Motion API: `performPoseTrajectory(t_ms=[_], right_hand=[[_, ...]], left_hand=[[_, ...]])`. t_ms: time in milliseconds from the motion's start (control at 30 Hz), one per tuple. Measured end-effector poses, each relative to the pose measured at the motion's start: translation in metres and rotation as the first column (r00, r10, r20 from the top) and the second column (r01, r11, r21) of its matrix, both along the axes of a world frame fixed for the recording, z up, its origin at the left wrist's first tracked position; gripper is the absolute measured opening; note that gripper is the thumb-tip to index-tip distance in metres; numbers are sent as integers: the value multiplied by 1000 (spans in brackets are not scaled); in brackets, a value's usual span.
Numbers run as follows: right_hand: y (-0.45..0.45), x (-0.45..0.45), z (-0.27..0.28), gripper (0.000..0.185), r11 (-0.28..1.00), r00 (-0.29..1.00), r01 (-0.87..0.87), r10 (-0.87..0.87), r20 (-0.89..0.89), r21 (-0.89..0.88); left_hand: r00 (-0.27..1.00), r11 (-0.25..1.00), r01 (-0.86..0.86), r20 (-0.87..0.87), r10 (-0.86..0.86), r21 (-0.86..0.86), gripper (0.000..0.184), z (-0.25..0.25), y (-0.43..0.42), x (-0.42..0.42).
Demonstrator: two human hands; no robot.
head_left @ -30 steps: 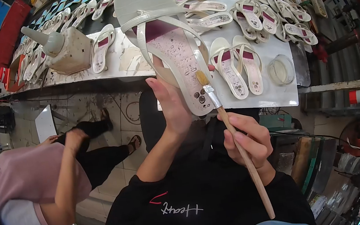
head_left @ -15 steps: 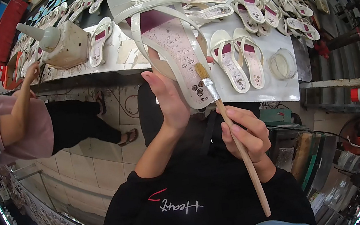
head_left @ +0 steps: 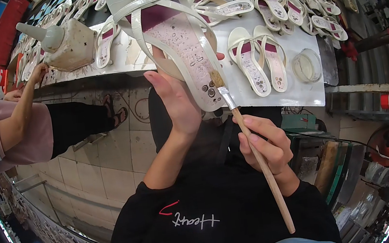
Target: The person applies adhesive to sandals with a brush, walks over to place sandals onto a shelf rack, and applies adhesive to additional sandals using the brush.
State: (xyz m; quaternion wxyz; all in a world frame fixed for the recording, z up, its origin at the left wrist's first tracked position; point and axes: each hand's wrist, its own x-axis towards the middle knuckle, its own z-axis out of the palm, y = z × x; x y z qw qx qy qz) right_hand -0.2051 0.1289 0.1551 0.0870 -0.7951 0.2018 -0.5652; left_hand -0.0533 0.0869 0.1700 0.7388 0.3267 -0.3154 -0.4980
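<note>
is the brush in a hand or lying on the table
In hand: the right hand grips the brush by its wooden handle, bristles at the edge of the held sandal.

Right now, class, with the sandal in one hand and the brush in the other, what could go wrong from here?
The sandal might twist: the thumb of the left hand seems clear of it. The brush might smear the dark circles near its bristles. A bump might knock the dish into the neighbouring sandal.
</note>
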Motion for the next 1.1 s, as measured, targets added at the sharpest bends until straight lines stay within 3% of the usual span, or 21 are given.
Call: performPoseTrajectory(t_ms=[1100], right_hand=[[6,0,1,30,992,996,-3,14,-86,127]], left_hand=[[995,998,-65,77,64,9,94,-17,-2,8]])
